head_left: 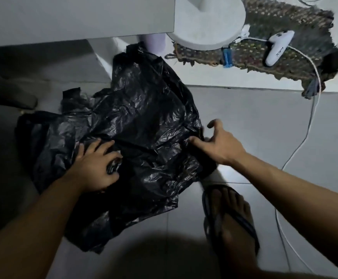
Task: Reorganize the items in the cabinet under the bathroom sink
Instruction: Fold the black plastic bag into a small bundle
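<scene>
Down on the pale tiled floor [254, 127], seen from the head camera, a big black plastic bag [136, 117] lies crumpled and spread out, filling the middle of the picture and reaching from about 7 o'clock up to 12 o'clock. The left hand [95, 166] rests on the bag at 8 o'clock from the centre, and its fingers are curled and closed on a fold of the plastic. The right hand [218, 141] is at 3 o'clock, at the right edge of the bag; its fingers are spread apart, the thumb tip touches the plastic, and it grips nothing. Below it, at 5 o'clock, a bare foot [230, 222] in a dark flip-flop stands on the tiles, just beside the lower edge of the bag.

At 12 o'clock the corner of a light grey cabinet panel [79, 17] shows, and a pale purple cylinder [155, 44] stands behind the top of the bag. At 1 o'clock a round white base [206, 23] sits on a woven mat [284, 27]. On the mat, at 2 o'clock, lie a blue lighter [227, 56] and a white handheld device [277, 48] with a white cable [307, 125] that runs down the right side of the floor.
</scene>
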